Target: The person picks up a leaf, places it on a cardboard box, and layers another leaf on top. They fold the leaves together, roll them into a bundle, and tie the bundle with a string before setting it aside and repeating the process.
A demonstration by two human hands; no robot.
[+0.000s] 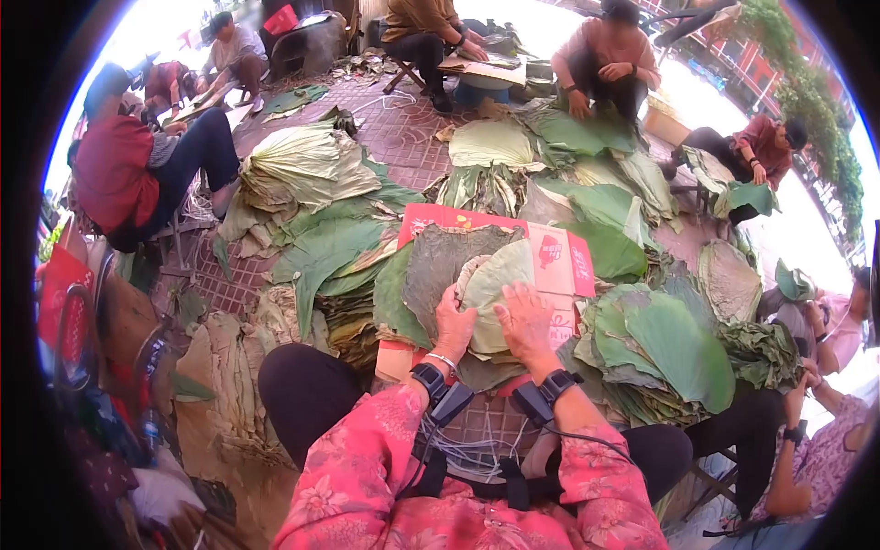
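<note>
Lotus leaf [500, 289], pale, doubled over, lies mid-sheet on red cardboard [426, 218], over a grey-brown leaf [431, 275]. Left hand [454, 323] narrow at its left margin; cannot tell whether pinching. Right hand [524, 323] spread on its right side. Possible failures: dry blade cracking under pressure; green leaf [394, 291], beyond the cardboard's left edge, snagging and shifting layers. Surroundings: patterned paving [408, 128], leaf heaps [312, 174], seated people [137, 174].

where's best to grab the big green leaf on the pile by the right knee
Likely the near edge of the green leaf, from the person's side with the right hand: the leaf lies fanned atop the pile, its broad rim uncovered.
</note>
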